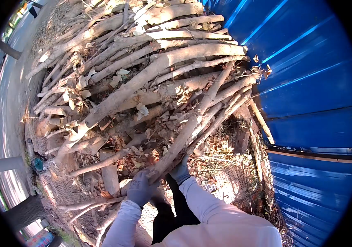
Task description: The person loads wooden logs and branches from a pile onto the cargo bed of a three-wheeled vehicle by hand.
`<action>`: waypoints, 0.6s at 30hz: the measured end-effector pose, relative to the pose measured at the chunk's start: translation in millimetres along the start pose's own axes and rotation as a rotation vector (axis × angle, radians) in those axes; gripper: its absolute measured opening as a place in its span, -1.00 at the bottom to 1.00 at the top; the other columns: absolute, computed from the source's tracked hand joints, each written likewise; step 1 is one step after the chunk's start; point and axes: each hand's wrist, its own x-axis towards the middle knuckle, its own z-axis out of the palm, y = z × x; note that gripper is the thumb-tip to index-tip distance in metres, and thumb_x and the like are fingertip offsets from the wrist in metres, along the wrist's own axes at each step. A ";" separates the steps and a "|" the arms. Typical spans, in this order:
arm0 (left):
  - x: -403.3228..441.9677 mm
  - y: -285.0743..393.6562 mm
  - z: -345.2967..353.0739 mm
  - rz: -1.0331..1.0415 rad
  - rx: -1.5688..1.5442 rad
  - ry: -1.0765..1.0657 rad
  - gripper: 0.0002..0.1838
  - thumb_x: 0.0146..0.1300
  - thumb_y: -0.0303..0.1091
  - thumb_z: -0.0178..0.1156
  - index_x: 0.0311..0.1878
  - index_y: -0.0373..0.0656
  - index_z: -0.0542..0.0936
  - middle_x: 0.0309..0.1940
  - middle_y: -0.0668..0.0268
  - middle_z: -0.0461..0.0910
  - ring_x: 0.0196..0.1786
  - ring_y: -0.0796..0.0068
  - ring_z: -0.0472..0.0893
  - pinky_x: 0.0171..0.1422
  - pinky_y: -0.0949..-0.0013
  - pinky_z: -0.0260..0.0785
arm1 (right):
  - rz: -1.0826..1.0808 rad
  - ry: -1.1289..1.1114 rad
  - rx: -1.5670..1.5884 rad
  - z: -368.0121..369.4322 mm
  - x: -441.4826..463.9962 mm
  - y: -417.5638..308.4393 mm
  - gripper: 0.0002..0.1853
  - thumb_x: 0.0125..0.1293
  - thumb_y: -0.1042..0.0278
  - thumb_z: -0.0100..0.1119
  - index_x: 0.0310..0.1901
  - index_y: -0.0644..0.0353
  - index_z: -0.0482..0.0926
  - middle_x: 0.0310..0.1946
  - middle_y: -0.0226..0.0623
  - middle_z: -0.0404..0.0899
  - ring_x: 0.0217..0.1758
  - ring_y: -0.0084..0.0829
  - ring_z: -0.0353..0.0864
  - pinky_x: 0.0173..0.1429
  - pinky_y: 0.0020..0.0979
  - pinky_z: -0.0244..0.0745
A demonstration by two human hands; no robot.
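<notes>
Both of my hands wear grey gloves. My left hand [139,189] is closed on the near end of a long branch [176,152], just in front of my legs. Further along the same branch, my right hand [180,171] grips its right side, with the fingers partly hidden behind the wood. The branch slants up and right, its far end lying among other branches by the blue wall. Beside it, thinner sticks [225,113] run in nearly the same direction.
A large pile of branches [143,82] with dry leaves fills the middle and top. A blue corrugated metal wall [307,82] borders it on the right. Loose sticks [89,203] lie near my feet. At left are tree trunks [23,212] and a paved road [7,123].
</notes>
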 end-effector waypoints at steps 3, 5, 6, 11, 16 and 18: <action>-54.0 8.9 -23.4 0.024 -0.009 0.036 -0.35 0.13 -0.07 0.57 0.21 -0.20 0.60 0.11 0.03 0.65 0.13 -0.04 0.66 0.25 0.07 0.53 | 0.016 0.010 0.032 5.2 -38.5 23.1 -0.07 0.29 -0.57 0.11 0.54 -0.12 0.31 0.43 -0.36 0.46 0.48 -0.11 0.40 0.58 0.10 0.27; -96.4 17.3 -42.8 0.044 0.009 0.061 -0.36 0.07 -0.12 0.61 0.16 -0.17 0.60 0.12 0.03 0.65 0.14 -0.04 0.67 0.25 0.06 0.54 | 0.166 -0.047 0.148 7.0 -75.7 38.8 -0.19 0.37 -0.36 0.24 0.51 -0.08 0.35 0.40 -0.38 0.50 0.48 -0.14 0.42 0.57 0.07 0.30; -120.8 13.0 -48.6 0.050 0.013 0.065 -0.36 0.07 -0.12 0.61 0.16 -0.17 0.60 0.12 0.03 0.65 0.14 -0.04 0.67 0.25 0.06 0.54 | 0.162 -0.054 0.149 1.7 -96.4 50.9 -0.19 0.37 -0.36 0.24 0.51 -0.08 0.35 0.40 -0.38 0.50 0.48 -0.14 0.42 0.57 0.07 0.30; -248.0 -6.6 -79.6 0.157 0.012 0.157 -0.37 -0.03 -0.20 0.65 0.09 -0.16 0.58 0.10 0.02 0.66 0.14 -0.08 0.67 0.25 0.01 0.55 | 0.371 -0.284 0.186 20.0 -181.6 100.6 -0.49 0.38 0.06 0.43 0.28 0.04 0.58 0.27 -0.37 0.63 0.34 -0.20 0.60 0.51 0.01 0.40; -373.5 -21.6 -77.8 0.116 0.019 0.303 -0.45 0.06 -0.10 0.62 0.05 -0.12 0.64 0.18 0.07 0.65 0.15 -0.01 0.70 0.26 0.09 0.57 | 0.497 -0.428 0.025 53.8 -267.0 122.0 -0.41 0.44 -0.02 0.34 0.40 0.05 0.50 0.30 -0.31 0.61 0.40 -0.13 0.56 0.56 0.03 0.36; -413.2 -11.8 -86.9 0.067 -0.034 0.394 -0.43 0.16 -0.08 0.56 0.16 -0.09 0.60 0.22 0.08 0.63 0.21 0.03 0.68 0.32 0.10 0.53 | 0.371 -0.610 -0.162 87.3 -292.0 126.9 -0.26 0.36 -0.25 0.34 0.43 0.03 0.47 0.40 -0.41 0.53 0.52 -0.19 0.42 0.64 -0.02 0.25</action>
